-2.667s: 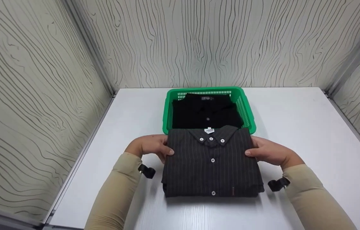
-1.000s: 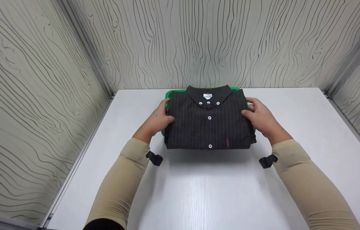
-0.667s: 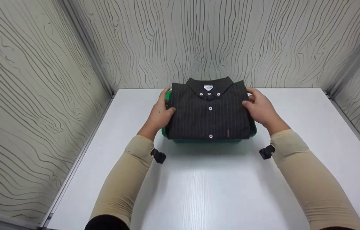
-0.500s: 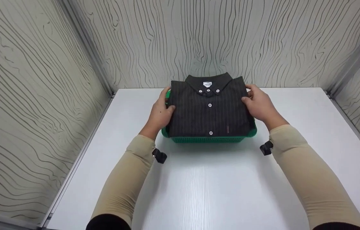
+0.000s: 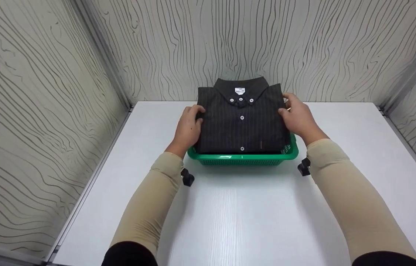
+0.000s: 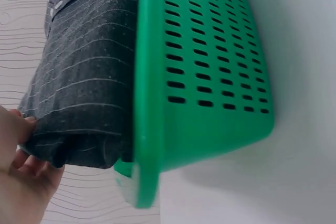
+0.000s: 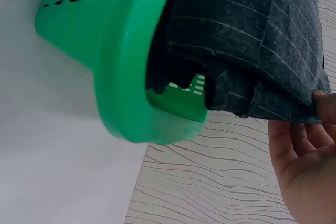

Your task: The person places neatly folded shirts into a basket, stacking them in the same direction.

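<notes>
A folded dark pinstriped button-up shirt (image 5: 242, 129) lies collar-away over the green perforated basket (image 5: 243, 157), its front hem inside the near rim and its collar end raised toward the back wall. At the shirt's left side, my left hand (image 5: 188, 128) pinches the edge, thumb on top and fingers beneath, as the left wrist view shows. My right hand (image 5: 298, 117) holds the opposite edge the same way. In the right wrist view, the side of the shirt (image 7: 236, 30) stands above the rim, with a gap showing basket mesh below. The black garment from earlier is hidden under the shirt.
The basket stands near the back of a white table (image 5: 222, 214). Close behind it rises a wood-grain-patterned wall (image 5: 178, 48), and another panel (image 5: 45, 129) borders the table's left side. Small black devices (image 5: 304, 167) are worn at both wrists.
Both hands have carried the shirt from in front of the basket forward over it. Its near hem has come down behind the front rim, uncovering that rim; the left fingers have shifted onto the edge.
</notes>
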`<action>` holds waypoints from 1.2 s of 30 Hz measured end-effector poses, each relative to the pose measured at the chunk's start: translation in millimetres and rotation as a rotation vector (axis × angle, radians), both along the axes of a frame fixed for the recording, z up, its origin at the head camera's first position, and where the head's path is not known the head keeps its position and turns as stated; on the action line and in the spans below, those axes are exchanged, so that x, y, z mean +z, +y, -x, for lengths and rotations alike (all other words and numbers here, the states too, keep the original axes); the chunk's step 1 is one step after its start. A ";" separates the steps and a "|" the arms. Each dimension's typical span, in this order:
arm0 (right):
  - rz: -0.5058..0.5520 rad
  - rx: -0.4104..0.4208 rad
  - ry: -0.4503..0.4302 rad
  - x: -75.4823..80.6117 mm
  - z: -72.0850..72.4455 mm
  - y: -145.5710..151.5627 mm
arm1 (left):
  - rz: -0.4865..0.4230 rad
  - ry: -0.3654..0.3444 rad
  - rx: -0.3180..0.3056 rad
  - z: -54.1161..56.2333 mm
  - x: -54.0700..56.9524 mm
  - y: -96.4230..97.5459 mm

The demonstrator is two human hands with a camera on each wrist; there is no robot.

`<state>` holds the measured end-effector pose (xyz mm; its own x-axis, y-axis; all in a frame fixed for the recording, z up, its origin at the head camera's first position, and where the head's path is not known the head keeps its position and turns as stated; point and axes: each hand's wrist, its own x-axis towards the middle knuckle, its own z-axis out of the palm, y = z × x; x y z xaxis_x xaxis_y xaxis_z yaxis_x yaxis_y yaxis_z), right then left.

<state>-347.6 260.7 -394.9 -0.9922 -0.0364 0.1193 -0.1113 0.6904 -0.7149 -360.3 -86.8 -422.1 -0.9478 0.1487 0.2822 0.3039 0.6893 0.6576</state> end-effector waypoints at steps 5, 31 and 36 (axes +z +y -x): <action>-0.022 -0.006 -0.002 -14.8 0.6 -0.1 | 0.048 0.010 -0.008 0.6 -12.6 -0.1; -0.022 -0.067 -0.084 -53.6 1.8 -4.4 | 0.272 -0.001 0.080 -0.7 -49.0 9.1; -0.043 -0.078 -0.090 -60.1 0.1 -8.0 | 0.332 0.021 0.091 -0.8 -53.7 9.6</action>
<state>-347.7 252.7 -455.0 -0.9988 0.0381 0.0300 0.0069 0.7250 -0.6887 -359.5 -77.2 -475.8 -0.9559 0.1504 0.2521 0.2420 0.8898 0.3868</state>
